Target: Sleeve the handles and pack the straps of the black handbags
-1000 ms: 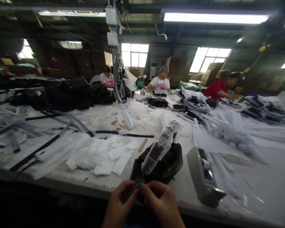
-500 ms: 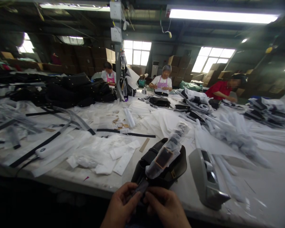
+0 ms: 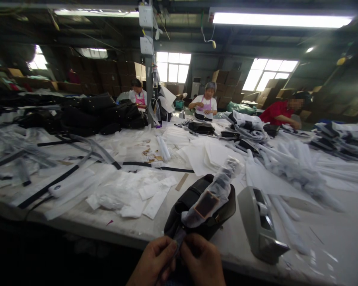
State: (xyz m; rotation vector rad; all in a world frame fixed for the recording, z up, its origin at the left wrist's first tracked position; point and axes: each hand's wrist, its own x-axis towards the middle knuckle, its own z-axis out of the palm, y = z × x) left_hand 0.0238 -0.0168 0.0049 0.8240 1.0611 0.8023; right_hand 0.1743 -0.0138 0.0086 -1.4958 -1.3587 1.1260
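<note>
At the bottom edge my left hand point(image 3: 153, 262) and my right hand point(image 3: 201, 260) meet, fingers pinched together on the near end of a clear plastic bag point(image 3: 213, 194) wrapped around a dark strap with a brown tag. The bagged strap rises up and away from my fingers over a black leather bag point(image 3: 197, 206) that lies on the white table point(image 3: 77, 226) just beyond my hands. Both hands are closed on the wrapping's lower end.
A grey tape dispenser point(image 3: 261, 224) stands right of the black bag. Loose plastic sleeves point(image 3: 131, 194), black straps point(image 3: 158, 168) and piles of black bags point(image 3: 86, 115) cover the table. Three people point(image 3: 207, 101) work at the far side. A pole point(image 3: 149, 71) with sockets rises mid-table.
The view has tilted slightly, so my hands sit lower in the picture. The bagged strap has leaned a little further right over the black bag. My grip is unchanged.
</note>
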